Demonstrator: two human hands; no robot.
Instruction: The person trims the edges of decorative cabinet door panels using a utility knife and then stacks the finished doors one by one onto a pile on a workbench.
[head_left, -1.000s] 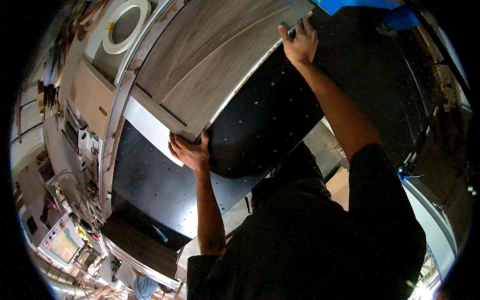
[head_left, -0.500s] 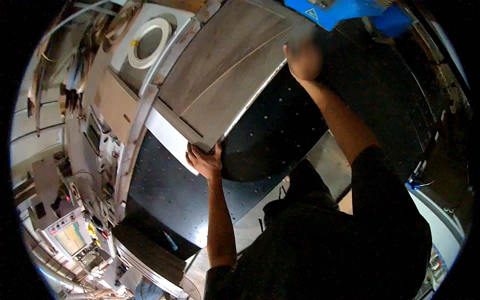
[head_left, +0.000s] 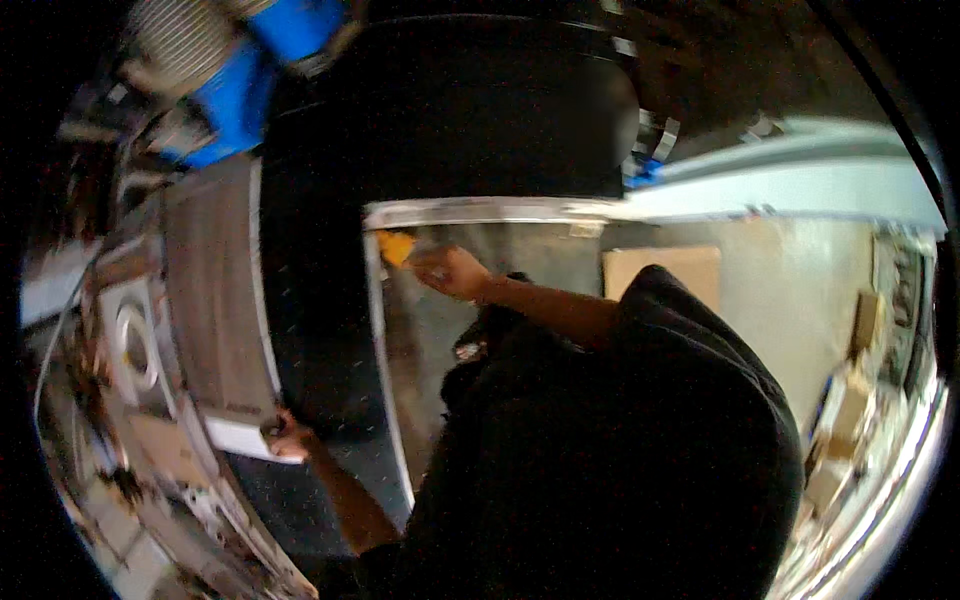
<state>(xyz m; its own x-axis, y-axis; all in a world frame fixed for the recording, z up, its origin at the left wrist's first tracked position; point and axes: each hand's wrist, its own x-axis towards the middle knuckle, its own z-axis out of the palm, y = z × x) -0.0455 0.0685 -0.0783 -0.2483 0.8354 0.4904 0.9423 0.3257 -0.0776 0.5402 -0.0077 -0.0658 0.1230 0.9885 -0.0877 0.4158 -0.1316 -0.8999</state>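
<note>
My left hand (head_left: 290, 437) is at the near corner of a brown wood-grain board (head_left: 215, 300), its fingers closed round the corner next to a white strip (head_left: 232, 437). The board lies on a black table (head_left: 320, 330) dotted with small studs. My right hand (head_left: 452, 272) is in the air past the table's edge, close to a yellow object (head_left: 395, 247) whose kind I cannot make out. Motion blur smears the right fingers, so any grip there is hidden.
A white ring (head_left: 136, 345) rests on a panel beyond the board. Blue machine parts (head_left: 225, 105) with a ribbed hose (head_left: 180, 40) stand at the far left. A tan cardboard sheet (head_left: 662, 278) lies on the floor to the right, with boxes (head_left: 845, 410) along the far right side.
The view has swung to the right. My right hand has left the board's far corner and come back past the table edge, near the yellow object. My left hand stays at the near corner.
</note>
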